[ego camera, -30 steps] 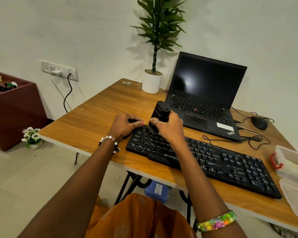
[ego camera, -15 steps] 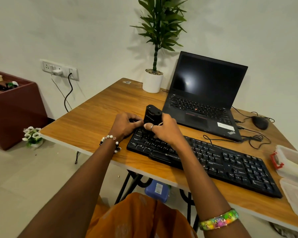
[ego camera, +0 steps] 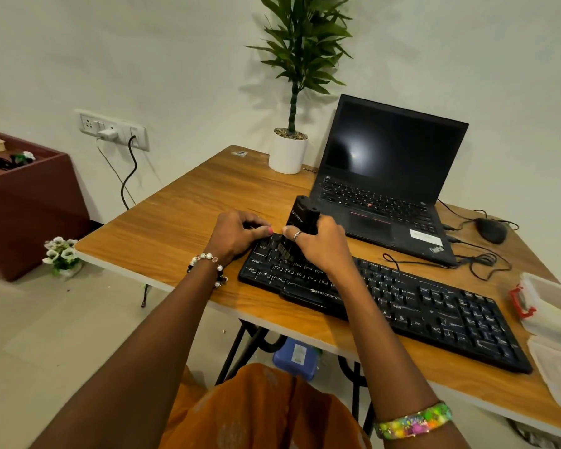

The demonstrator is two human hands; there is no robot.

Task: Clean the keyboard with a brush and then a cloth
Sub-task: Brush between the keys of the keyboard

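Wooden counter (ego camera: pixel 182 222) against a pale wall: the right hand (ego camera: pixel 321 244) grips the black brush (ego camera: pixel 300 222), now tilted back upright after dipping low half a second ago, bristles on the keyboard (ego camera: pixel 418 306) at its left end. The left hand (ego camera: pixel 237 234) steadies that corner, fingers curled on its edge. Brushing appears barely begun; no cloth is visible.

**Black on honey wood**

You've got a black brush (ego camera: pixel 302 218) over a black keyboard (ego camera: pixel 402 306) with white legends, on a honey-brown wood-grain table (ego camera: pixel 182 228). Far edge: black laptop (ego camera: pixel 389 176), white pot (ego camera: pixel 287 153), green leaves. Your wrists carry white-and-black beads (ego camera: pixel 208 264) and a rainbow-speckled bangle (ego camera: pixel 413 421). At the right edge, a clear box (ego camera: pixel 551 306) with a red clasp.
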